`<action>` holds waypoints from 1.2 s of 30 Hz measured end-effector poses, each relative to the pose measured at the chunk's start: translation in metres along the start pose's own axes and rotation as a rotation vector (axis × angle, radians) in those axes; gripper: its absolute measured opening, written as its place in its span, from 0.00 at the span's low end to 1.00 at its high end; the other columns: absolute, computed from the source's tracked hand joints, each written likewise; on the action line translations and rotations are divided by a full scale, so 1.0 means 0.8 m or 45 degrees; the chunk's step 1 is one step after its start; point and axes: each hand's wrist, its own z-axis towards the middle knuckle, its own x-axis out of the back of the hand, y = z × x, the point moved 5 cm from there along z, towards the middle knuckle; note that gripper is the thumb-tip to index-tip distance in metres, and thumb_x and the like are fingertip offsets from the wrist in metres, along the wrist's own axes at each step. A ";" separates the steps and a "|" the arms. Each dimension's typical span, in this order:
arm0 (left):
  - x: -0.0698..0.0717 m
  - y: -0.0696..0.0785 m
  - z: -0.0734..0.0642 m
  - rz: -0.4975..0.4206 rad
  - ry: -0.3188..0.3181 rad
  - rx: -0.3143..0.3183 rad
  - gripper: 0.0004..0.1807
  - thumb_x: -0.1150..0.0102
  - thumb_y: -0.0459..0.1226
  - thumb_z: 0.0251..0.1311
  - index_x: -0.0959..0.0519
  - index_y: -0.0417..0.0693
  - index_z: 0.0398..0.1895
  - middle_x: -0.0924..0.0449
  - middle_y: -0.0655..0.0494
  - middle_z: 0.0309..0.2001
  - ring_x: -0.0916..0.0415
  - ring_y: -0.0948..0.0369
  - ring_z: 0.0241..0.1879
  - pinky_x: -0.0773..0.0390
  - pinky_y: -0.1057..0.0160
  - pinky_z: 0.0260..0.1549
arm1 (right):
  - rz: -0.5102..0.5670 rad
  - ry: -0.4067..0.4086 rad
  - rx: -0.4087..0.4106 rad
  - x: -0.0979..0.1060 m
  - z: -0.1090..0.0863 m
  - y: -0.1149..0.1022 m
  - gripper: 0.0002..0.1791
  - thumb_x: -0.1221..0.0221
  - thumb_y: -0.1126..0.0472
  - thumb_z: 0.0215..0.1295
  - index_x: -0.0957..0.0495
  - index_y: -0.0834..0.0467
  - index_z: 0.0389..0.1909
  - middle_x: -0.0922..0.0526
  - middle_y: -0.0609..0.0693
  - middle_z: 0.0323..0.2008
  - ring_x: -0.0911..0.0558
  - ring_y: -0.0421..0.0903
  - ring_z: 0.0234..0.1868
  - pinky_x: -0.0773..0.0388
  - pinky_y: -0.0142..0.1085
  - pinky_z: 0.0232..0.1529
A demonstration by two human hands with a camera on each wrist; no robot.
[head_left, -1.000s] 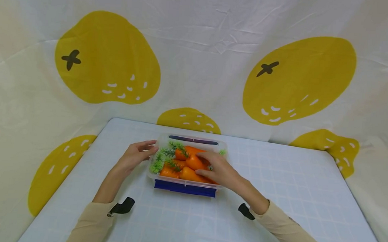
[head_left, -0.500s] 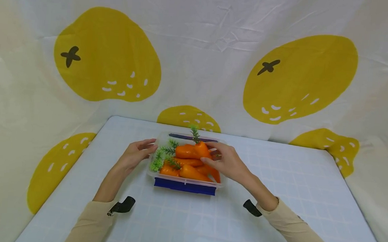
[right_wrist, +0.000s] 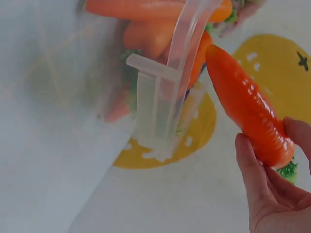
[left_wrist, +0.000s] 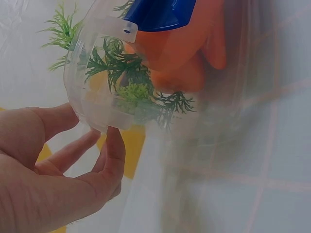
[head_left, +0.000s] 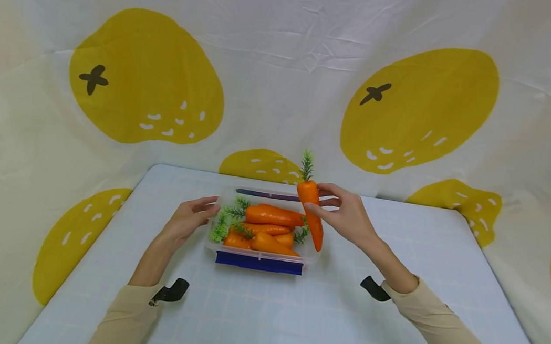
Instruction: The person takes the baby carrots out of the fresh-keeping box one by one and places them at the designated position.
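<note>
My right hand (head_left: 346, 213) pinches an orange carrot (head_left: 312, 208) near its leafy end, in the air over the right end of a clear plastic box (head_left: 261, 256). The carrot's green top points up and its tip points down. In the right wrist view, thumb and fingers grip the thick end of this carrot (right_wrist: 245, 109). My left hand (head_left: 191, 217) holds the left end of the box, its thumb and fingertips at the rim in the left wrist view. Several more carrots (head_left: 273, 214) with green leaves lie inside the box.
The box stands on a white table (head_left: 257, 313) with a faint grid pattern. A blue latch flap (head_left: 258, 263) hangs at its front and another strip lies along the back. Behind the table hangs a white cloth (head_left: 281, 77) printed with yellow fruit shapes.
My right hand has taken hold of a carrot in the box, lifted it and moved it rightward, turning it upright. My left hand stays at the box's left end.
</note>
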 end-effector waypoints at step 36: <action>-0.002 0.000 -0.001 0.022 0.001 0.038 0.34 0.40 0.48 0.73 0.33 0.45 0.77 0.29 0.39 0.70 0.25 0.57 0.59 0.28 0.52 0.66 | 0.073 0.142 -0.554 0.032 -0.069 0.165 0.40 0.32 0.41 0.66 0.28 0.65 0.68 0.19 0.64 0.58 0.14 0.55 0.51 0.15 0.31 0.45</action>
